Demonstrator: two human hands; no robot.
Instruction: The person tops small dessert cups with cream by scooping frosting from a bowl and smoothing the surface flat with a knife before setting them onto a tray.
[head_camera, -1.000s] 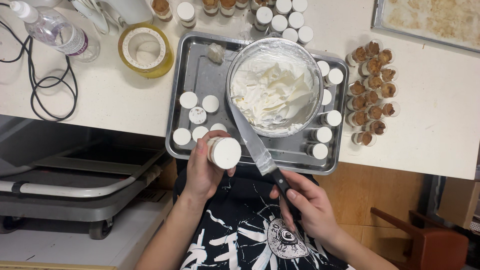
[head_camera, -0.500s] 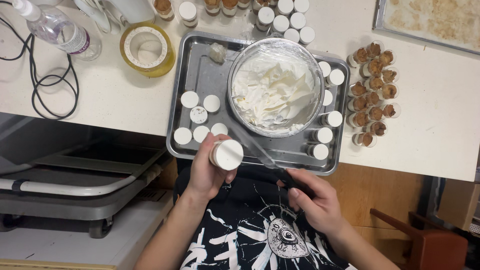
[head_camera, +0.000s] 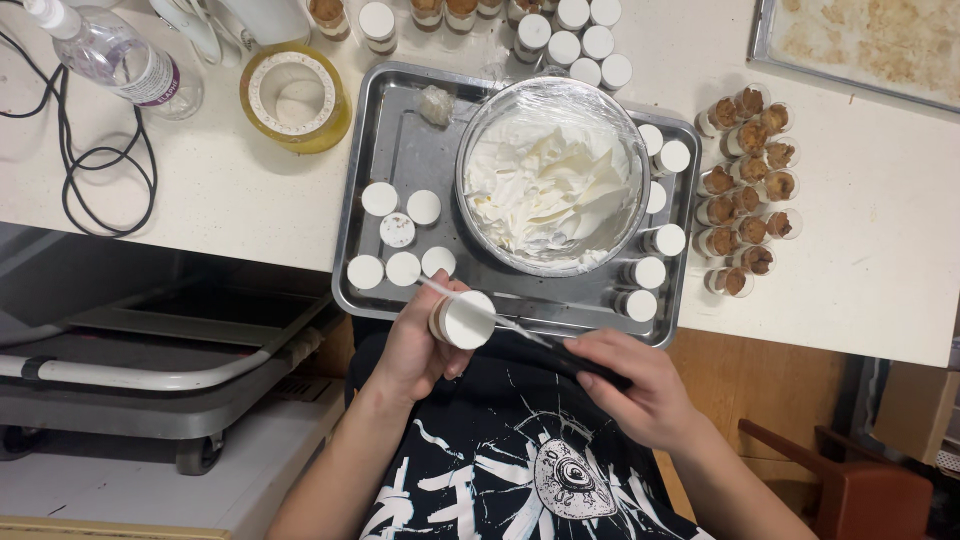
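Note:
My left hand (head_camera: 415, 345) grips a small clear cup (head_camera: 462, 319) topped with white cream, held just in front of the metal tray (head_camera: 400, 150). My right hand (head_camera: 635, 385) holds a palette knife (head_camera: 500, 322) by its dark handle, and the blade lies flat across the cup's cream top. On the tray stands a large bowl of whipped cream (head_camera: 552, 175) with plastic film around its rim. Several cream-topped cups (head_camera: 400, 230) sit on the tray's left side and more (head_camera: 655, 245) along its right edge.
Several cups with brown crumb filling (head_camera: 745, 190) cluster on the white counter right of the tray. A roll of yellow tape (head_camera: 293, 97), a plastic bottle (head_camera: 120, 60) and a black cable (head_camera: 100, 170) lie at the left. More cups (head_camera: 585, 30) and a baking tray (head_camera: 865, 40) sit at the back.
The knife has swung from pointing up into the bowl to lying flat across the cup. My right hand has moved up and closer to the cup.

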